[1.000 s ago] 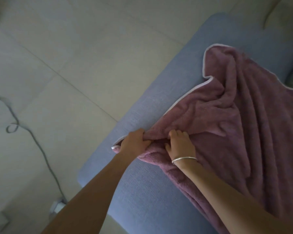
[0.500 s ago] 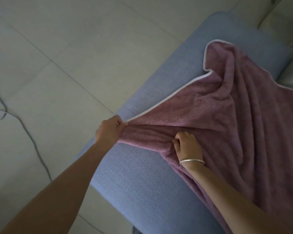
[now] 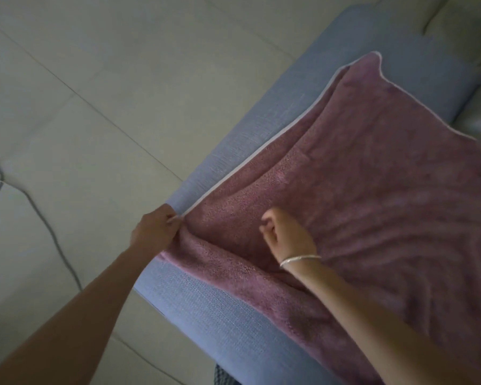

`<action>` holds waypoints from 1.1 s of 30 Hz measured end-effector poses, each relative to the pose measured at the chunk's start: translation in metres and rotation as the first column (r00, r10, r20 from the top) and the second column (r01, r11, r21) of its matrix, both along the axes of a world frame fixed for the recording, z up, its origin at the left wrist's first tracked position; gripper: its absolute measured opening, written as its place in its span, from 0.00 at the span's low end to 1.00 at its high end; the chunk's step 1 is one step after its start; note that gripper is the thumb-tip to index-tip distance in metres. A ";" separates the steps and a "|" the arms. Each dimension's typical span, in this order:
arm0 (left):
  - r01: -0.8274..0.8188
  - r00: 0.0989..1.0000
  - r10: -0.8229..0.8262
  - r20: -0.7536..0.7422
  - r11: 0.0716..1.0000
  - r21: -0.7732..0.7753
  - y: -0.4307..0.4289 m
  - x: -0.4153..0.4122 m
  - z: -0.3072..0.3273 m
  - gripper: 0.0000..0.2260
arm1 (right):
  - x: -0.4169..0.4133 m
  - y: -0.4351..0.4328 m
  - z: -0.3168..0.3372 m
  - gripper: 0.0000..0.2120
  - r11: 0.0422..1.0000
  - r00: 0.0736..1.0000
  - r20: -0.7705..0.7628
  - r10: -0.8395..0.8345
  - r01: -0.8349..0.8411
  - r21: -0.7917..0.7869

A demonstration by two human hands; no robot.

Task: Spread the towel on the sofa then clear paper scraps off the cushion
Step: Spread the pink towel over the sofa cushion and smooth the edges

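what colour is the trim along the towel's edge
White trim on the mauve-pink towel; the head view shows it best.

- mauve terry-cloth towel [image 3: 372, 176]: plush, fuzzy, matt, with smooth white piping
- blue-grey woven-fabric sofa cushion [image 3: 206, 315]: coarse visible weave, matt
- pale floor tiles [image 3: 95, 65]: smooth, faintly glossy
- thin silver metal bangle [image 3: 300, 258]: shiny

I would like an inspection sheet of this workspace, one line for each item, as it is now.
Surface: blue sofa cushion, towel over most of it.
Job's things: purple towel mostly spread, creased near the hands; paper scraps: nothing seen.
Clutter: nothing seen.
Grippers: left hand grips the towel's corner; right hand, fingers curled over the towel, grip unclear.
Cables: grey cable loops on the floor.
Surroundings: pale tiled floor.
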State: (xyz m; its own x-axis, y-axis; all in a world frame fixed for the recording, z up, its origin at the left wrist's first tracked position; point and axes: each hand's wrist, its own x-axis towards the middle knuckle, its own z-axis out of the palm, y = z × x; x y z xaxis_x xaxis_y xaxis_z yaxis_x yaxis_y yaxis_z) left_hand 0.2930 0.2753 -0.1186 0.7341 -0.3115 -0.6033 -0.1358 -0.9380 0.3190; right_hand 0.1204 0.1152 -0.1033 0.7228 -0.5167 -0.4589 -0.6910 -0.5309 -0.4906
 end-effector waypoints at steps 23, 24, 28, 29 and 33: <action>-0.003 0.996 -0.011 -0.086 0.987 -0.158 0.022 0.002 -0.019 0.18 | 0.120 -0.139 -0.008 0.12 0.772 0.844 -0.330 0.424 -0.526 -0.355; -0.014 0.998 0.002 -0.069 0.986 -0.168 0.020 0.003 -0.018 0.16 | 0.123 -0.137 -0.006 0.11 0.758 0.861 -0.299 0.410 -0.505 -0.413; -0.147 0.988 0.152 -0.001 0.952 -0.270 0.011 0.006 -0.012 0.07 | 0.148 -0.135 0.003 0.11 0.797 0.964 -0.051 0.259 -0.244 -0.553; -0.177 0.982 0.187 0.008 0.942 -0.287 0.009 0.006 -0.013 0.07 | 0.154 -0.134 0.002 0.12 0.810 0.972 -0.042 0.233 -0.218 -0.544; -0.245 0.966 0.257 0.005 0.928 -0.281 0.012 0.000 -0.019 0.07 | 0.153 -0.127 -0.016 0.16 0.881 0.961 -0.153 0.229 -0.271 -0.388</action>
State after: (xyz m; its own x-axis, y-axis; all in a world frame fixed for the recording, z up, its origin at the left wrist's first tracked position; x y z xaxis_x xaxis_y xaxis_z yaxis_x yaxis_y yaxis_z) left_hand 0.2927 0.2870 -0.1378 0.8324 -0.2635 -0.4876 0.0743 -0.8188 0.5692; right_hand 0.2730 -0.0121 -0.1193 0.8137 -0.4801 -0.3277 -0.5431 -0.8289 -0.1341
